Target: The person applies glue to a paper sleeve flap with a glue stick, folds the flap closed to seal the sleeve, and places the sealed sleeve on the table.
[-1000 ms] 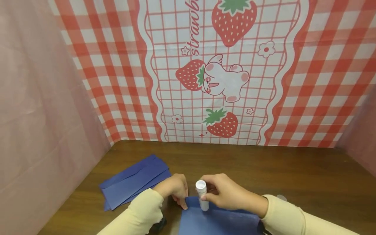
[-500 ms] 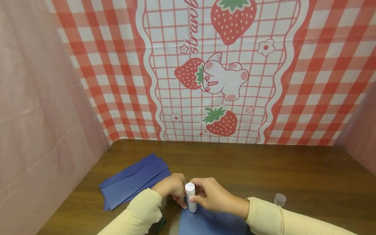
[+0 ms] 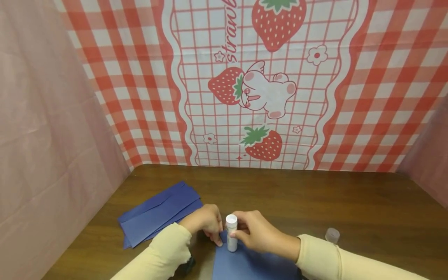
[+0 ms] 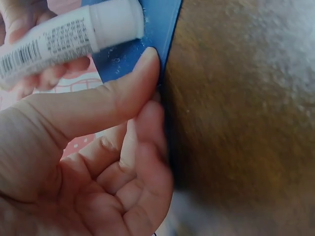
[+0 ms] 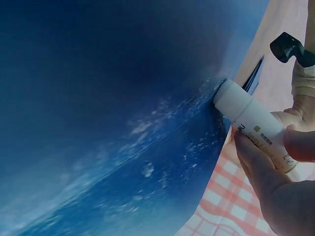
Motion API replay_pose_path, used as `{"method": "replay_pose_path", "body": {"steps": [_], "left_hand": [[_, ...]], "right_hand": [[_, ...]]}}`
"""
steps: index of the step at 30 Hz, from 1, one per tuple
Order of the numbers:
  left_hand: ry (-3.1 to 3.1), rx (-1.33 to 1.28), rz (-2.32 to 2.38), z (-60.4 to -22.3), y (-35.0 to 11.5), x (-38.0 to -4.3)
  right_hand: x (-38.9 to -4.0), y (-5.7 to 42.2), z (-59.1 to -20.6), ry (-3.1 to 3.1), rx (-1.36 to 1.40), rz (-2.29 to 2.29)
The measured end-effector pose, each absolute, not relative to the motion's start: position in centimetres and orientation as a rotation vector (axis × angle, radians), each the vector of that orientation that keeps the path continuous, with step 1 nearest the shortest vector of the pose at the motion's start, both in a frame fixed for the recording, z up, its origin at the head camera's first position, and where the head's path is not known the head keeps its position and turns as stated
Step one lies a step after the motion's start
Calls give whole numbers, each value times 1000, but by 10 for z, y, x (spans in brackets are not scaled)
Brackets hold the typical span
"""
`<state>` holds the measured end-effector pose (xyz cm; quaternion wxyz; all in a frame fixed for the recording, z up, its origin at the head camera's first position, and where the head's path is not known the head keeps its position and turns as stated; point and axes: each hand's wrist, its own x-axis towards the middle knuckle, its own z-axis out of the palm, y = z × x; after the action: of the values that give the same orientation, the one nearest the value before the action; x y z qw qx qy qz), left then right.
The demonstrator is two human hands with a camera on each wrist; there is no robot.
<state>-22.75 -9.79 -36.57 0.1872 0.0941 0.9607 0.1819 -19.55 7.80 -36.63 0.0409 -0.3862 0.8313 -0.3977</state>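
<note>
My right hand (image 3: 259, 235) grips a white glue stick (image 3: 231, 233), held upright with its lower end on a sheet of blue paper (image 3: 252, 266). Whitish glue smears show on both sides of a crease in the paper (image 5: 147, 147) in the right wrist view. At the paper's upper left corner, my left hand (image 3: 207, 223) pinches the edge, thumb on top and fingers at the underside. The glue stick (image 4: 69, 39) is close beside that thumb in the left wrist view. The paper's near end runs out of the head view.
Several folded blue papers (image 3: 159, 216) lie overlapping on the wooden table (image 3: 280, 194) at the left. A translucent cap (image 3: 332, 235) sits to the right, beside the right sleeve. A strawberry-print checked cloth (image 3: 262, 89) hangs behind the table.
My right hand has moved left along the paper's upper edge with the glue stick, then slightly back right. The cap has come into fuller view. My left hand stays at the corner.
</note>
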Motion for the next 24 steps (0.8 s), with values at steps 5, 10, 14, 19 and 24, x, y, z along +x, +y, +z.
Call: {"method": "replay_pose_path", "body": {"steps": [5, 10, 14, 19, 24], "left_hand": [[2699, 324, 478, -368, -96, -228], [2699, 298, 448, -366, -98, -230], [2707, 301, 425, -365, -99, -231], [2702, 310, 418, -366, -100, -232], [2682, 298, 451, -368, -103, -232]], "right_hand": [[-188, 99, -370, 2568, -1196, -1242], [-184, 118, -371, 2620, -1223, -1240], [-183, 134, -371, 2661, -1226, -1234], [-181, 153, -375, 2727, -1259, -1226], [-179, 173, -379, 2764, -1240, -1199]]}}
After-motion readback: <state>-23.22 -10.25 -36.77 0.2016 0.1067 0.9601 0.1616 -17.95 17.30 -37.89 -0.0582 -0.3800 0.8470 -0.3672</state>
